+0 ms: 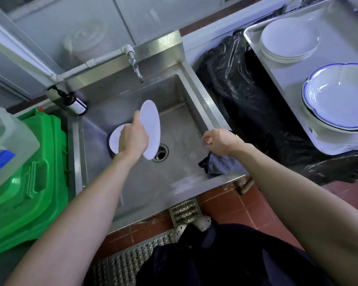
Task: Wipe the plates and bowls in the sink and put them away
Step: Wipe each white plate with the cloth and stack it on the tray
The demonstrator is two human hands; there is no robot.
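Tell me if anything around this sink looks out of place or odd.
The soap bottle lies on its side on the sink rim at the back left corner, not upright. The grey cloth is draped over the front right rim, half hanging into the basin. Nothing looks spilled or broken.

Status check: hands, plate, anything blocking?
Left hand grips white plate over sink. Right hand loosely curled above grey cloth. Second plate in basin. Nothing blocking.

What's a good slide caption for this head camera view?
Left hand lifts a white plate from the steel sink; right hand hovers above a grey cloth.
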